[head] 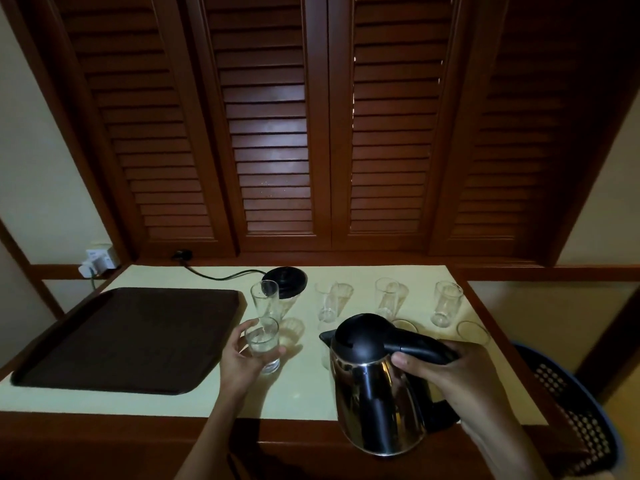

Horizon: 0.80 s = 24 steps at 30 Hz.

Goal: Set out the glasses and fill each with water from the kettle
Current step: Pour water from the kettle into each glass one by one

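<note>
Your left hand (242,355) is wrapped around a glass (263,344) standing near the middle of the table (304,393), just off the right edge of the dark tray (128,337). Your right hand (460,372) is closed on the black handle of the steel kettle (377,386), which is held above the near edge, about upright, its spout turned toward the held glass; no stream is visible.

Progress, as judged: the setting-out looks done — four more glasses stand toward the far edge, one beside the kettle base (285,280), then a second (327,303), a third (388,296) and a fourth (446,303) near the far right corner. Rims of two or more show behind the kettle and your right hand. The held glass seems to contain a little water; in the dim light you cannot tell the levels in the others. Most of the filling appears to remain.

Surface and room: a pale tabletop framed in dark wood; the base's cord runs to the back. Louvred wooden shutters (273,133) fill the wall behind. A wall socket (98,259) sits beyond the far left corner — a blue perforated basket (571,410) stands off the right edge.
</note>
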{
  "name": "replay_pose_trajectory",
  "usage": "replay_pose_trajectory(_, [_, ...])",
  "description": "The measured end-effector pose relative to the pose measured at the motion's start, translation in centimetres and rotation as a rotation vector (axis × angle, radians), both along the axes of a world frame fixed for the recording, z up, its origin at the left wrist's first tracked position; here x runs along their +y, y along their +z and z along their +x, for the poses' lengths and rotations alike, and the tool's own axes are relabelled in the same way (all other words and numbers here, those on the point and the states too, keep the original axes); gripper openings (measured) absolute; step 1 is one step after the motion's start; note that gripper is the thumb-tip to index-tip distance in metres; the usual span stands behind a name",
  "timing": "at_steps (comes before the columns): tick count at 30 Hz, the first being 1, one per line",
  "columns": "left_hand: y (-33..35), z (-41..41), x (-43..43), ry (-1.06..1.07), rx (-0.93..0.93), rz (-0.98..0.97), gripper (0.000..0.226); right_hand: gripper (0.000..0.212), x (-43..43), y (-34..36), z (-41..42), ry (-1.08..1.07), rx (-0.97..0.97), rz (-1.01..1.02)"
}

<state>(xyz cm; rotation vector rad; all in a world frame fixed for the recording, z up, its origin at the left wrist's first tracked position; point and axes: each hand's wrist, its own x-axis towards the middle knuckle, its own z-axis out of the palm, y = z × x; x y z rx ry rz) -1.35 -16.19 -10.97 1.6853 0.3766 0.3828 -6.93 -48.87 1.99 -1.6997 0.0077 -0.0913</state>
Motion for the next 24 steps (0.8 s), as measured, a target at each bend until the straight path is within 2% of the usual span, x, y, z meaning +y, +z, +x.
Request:
replay_pose_trajectory(2, [0.2,-0.2,-0.2,0.005,0.025,0.019,0.088,0.040,-0.6,-0.1,0.1,0.000,0.012,0.000])
replay_pose_trajectory(4, [0.3,-0.8,-0.8,0.033,0.058,0.033,0.106,0.048,-1.1,-0.3,0.2,-0.005,0.027,-0.006])
replay_pose_trajectory(6, [0.1,-2.2,-2.2,0.118,0.127,-0.044,0.110,0.048,-1.6,-0.4,0.2,-0.008,0.037,0.001])
replay_pose_trajectory(9, [-1.4,-5.2,-5.6,0.119,0.185,-0.197,0.073,0.046,-2.3,-0.8,0.2,-0.013,0.025,-0.003])
replay_pose_trajectory(11, [-2.3,-6.4,-7.9,-0.006,0.202,-0.179,0.049,0.039,-2.8,-0.8,0.1,-0.015,-0.010,-0.013])
replay_pose_trajectory(13, [-2.7,-5.8,-9.5,-0.062,0.146,-0.157,0.041,0.033,-3.2,-0.9,0.0,-0.023,-0.058,-0.041])
replay_pose_trajectory(15, [-2.6,-4.1,-10.3,-0.084,0.099,-0.122,0.048,0.031,-3.6,-0.8,0.0,-0.028,-0.089,-0.075])
replay_pose_trajectory(21, [-1.8,0.9,-11.0,-0.119,0.033,0.014,0.102,0.028,-4.3,-0.9,0.1,-0.035,-0.069,-0.107])
replay_pose_trajectory(24, [-1.7,2.5,-10.9,-0.142,0.031,0.007,0.105,0.030,-4.6,-1.0,0.3,-0.037,-0.052,-0.094])
